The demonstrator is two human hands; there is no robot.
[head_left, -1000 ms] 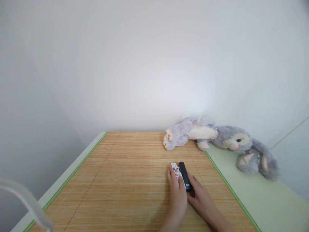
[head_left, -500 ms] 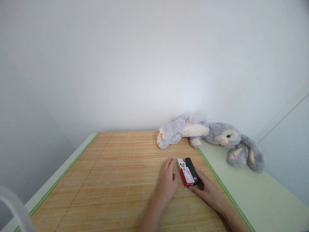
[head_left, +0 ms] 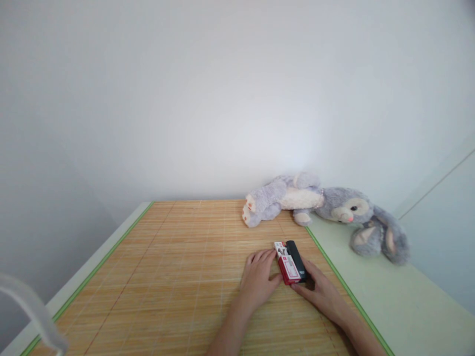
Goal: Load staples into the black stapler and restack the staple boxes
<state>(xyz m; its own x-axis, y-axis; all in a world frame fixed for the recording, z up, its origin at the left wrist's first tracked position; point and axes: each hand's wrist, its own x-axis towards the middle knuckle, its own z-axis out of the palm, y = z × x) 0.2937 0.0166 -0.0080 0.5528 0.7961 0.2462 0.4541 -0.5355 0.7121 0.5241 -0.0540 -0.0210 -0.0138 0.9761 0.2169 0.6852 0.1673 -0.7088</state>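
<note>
A red and white box [head_left: 289, 268] lies on the bamboo mat, with a black stapler-like object [head_left: 296, 260] along its right side. At the box's left edge my left hand [head_left: 260, 278] rests with its fingertips and thumb touching it, fingers spread. My right hand [head_left: 322, 292] is at the lower right of the pair, its thumb against the box's near end and its fingers along the black object, partly hidden behind it. Both items lie side by side between the two hands.
A grey plush rabbit [head_left: 297, 199] lies on its side along the wall at the back right, partly on the mat. The bamboo mat [head_left: 166, 267] has green edging and covers the pale table [head_left: 401, 296]. A blurred white band [head_left: 35, 309] shows at the lower left.
My left hand has turned and moved right, its fingertips and thumb now against the box. My right hand stays almost in place. The white band at the lower left has shifted.
</note>
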